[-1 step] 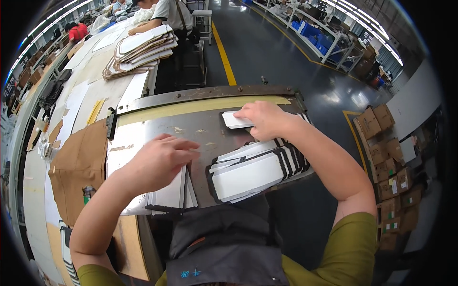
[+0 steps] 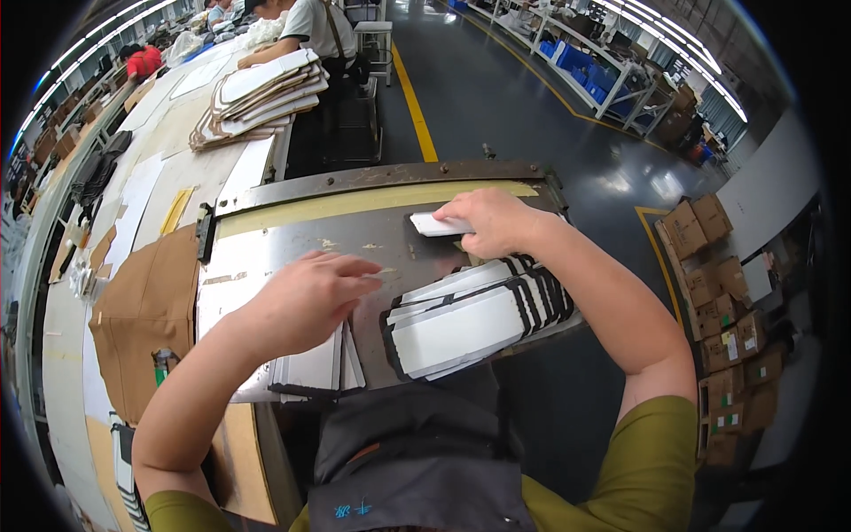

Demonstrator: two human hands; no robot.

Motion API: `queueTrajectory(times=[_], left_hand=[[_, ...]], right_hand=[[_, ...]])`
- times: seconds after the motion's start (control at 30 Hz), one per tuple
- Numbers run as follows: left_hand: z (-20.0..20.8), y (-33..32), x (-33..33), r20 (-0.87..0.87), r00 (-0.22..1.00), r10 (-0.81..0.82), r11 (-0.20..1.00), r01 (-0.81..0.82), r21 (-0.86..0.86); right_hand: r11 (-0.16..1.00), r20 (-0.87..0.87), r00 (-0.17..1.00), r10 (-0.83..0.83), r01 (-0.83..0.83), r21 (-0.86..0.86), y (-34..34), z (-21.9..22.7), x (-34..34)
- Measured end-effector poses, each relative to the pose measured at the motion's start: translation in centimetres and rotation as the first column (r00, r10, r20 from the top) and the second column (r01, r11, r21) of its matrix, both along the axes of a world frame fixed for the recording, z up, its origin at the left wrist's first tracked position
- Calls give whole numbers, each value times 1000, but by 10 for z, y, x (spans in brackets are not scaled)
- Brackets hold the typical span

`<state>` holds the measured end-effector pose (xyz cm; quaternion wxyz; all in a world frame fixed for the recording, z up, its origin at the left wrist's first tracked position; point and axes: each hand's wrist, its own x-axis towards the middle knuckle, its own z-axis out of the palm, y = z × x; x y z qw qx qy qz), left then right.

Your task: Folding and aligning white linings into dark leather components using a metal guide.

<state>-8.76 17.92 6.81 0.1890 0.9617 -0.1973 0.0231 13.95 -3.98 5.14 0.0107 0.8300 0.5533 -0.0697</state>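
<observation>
My right hand (image 2: pixel 498 222) grips a small white panel with a dark edge (image 2: pixel 434 224), tilted up at one side over the far right of the metal plate (image 2: pixel 355 244). Its thumb is underneath and the fingers lie on top. Nearer to me fans a stack of white panels with black edges (image 2: pixel 456 332). My left hand (image 2: pixel 310 297) hovers over the middle of the plate with its fingers apart and nothing in them. Partly under that hand lies a smaller pile of white, dark-edged panels (image 2: pixel 310 368) at the plate's near edge.
Along the plate's far side runs a raised metal bar (image 2: pixel 390 175). Brown fabric (image 2: pixel 146 324) lies to the left, on the long worktable (image 2: pixel 66 363). Farther off, a person (image 2: pixel 310 31) works beside stacked white boards (image 2: pixel 257 93). Cardboard boxes (image 2: pixel 709 275) stand at right.
The white panel in my right hand has tipped up from lying nearly flat. My left hand has shifted slightly right, toward the fanned stack.
</observation>
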Motion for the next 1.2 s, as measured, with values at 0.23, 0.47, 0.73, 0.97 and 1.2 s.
queueTrajectory(times=[0.23,0.47,0.73,0.97,1.2], left_hand=[[-32,-32,73,20,996,83,995,-82,-58],[-43,-46,96,234,960,151,959,-85,-269],[-49,-56,107,-62,988,145,908,-158,-388],[-57,-60,105,97,994,-59,998,58,10],[-44,-74,102,-2,1000,-17,990,17,137]], right_hand=[[966,-640,756,-137,244,81,-1,9,-2],[872,-907,407,-103,477,115,-13,-16,9],[907,-839,533,-111,399,133,-12,-15,8],[940,-253,938,-237,287,184,-17,5,34],[559,174,718,-674,342,756,-21,75,78]])
